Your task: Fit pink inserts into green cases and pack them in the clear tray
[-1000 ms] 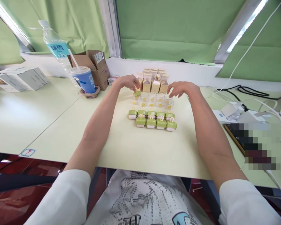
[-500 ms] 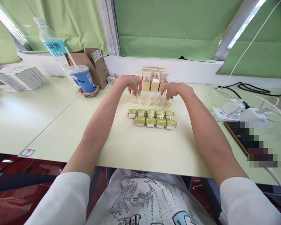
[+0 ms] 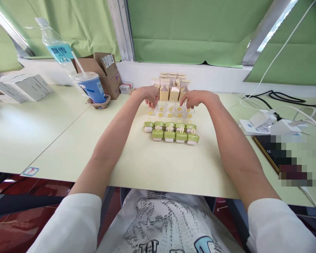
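Just above frame centre, clear cases (image 3: 170, 109) are lying between the curled left hand (image 3: 150, 95) and right hand (image 3: 197, 98), grips impossible to tell, while the table (image 3: 168, 165) is stretching toward its lower-centre edge.

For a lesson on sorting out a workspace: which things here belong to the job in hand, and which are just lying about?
Apparently in the job:
- clear plastic containers, by the left hand and right hand
- green-topped cases, in two rows
- small cartons, behind the containers

Probably lying about:
- bottle
- blue cup
- brown box
- white boxes
- white adapters
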`<state>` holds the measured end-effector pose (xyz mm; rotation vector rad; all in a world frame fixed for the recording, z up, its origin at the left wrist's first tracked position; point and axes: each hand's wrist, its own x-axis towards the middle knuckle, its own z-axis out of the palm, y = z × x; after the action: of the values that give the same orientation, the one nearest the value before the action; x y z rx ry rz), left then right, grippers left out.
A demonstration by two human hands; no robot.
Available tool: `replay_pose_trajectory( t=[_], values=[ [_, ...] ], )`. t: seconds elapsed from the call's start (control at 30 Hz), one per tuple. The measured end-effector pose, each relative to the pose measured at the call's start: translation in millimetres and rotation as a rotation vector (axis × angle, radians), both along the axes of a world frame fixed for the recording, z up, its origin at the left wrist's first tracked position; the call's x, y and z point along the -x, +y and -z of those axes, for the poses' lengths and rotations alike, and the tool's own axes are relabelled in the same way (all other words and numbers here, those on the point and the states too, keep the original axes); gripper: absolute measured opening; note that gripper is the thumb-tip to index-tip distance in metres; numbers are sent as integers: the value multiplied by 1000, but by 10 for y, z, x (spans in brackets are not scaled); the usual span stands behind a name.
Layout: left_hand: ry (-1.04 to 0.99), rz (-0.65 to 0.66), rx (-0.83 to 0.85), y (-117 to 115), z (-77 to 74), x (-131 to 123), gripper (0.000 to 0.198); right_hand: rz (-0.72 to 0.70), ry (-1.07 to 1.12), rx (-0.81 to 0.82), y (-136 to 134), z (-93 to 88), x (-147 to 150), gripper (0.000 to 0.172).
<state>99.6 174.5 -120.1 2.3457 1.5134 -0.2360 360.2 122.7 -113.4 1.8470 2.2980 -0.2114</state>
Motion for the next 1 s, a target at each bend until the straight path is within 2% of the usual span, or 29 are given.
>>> replay_pose_trajectory(
  t=[0.1, 0.27, 0.37, 0.5, 0.6, 0.73, 0.8, 0.9, 1.0],
  values=[
    [-2, -11, 17, -5, 8, -2, 34, 27, 0, -2, -74, -134, 3, 61],
    [9, -30, 30, -40, -39, 14, 34, -60, 107, 32, -230, -293, 82, 57],
    [14, -36, 23, -77, -130, 39, 39, -130, 184, 49, -314, -362, 129, 56],
    [72, 21, -6, -137, -228, 12, 51, -214, 256, 40, -392, -433, 172, 52],
    [147, 67, 1, -156, -196, -78, 55, -127, 196, -3, -418, -433, 207, 49],
    [171, 93, 18, -136, -86, -163, 42, 59, 44, -31, -393, -362, 198, 52],
    [144, 91, 34, -128, -56, -166, 35, 100, 33, -7, -370, -335, 158, 53],
    [126, 73, 48, -139, -59, -155, 31, 58, 95, 48, -352, -341, 98, 49],
    [135, 62, 44, -168, -104, -144, 40, -43, 152, 54, -366, -389, 100, 41]
  ],
)
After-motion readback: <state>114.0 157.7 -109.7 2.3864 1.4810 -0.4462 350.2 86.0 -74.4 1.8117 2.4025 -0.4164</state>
